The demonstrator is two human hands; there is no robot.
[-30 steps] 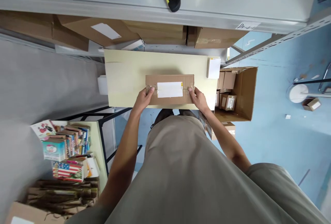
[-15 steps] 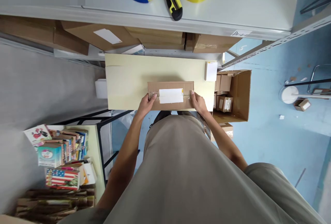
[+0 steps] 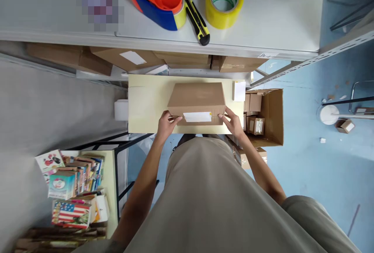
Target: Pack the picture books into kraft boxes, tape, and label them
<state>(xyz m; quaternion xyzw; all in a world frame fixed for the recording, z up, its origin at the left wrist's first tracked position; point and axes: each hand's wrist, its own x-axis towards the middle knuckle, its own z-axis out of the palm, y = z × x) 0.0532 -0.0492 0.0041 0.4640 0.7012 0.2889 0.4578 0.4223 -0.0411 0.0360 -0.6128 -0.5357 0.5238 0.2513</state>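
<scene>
A brown cardboard box sits tilted on the pale yellow tabletop, a broad blank side and a narrower labelled side both showing. A white label with a small yellow mark is stuck on the side nearer to me. At the box's left end my left hand grips the edge, thumb on the labelled side and fingers behind. My right hand holds the right end the same way, thumb beside the label. The underside of the box is hidden.
A white label stack lies at the table's right corner. Beyond the table, a shelf carries an orange-blue tape dispenser, a box cutter and a yellow tape roll. An open carton with small boxes stands right; books lie left.
The box has turned in both hands: its labelled side now faces more toward me and a broad blank side has come into sight. The view has shifted, showing more of the shelf.
</scene>
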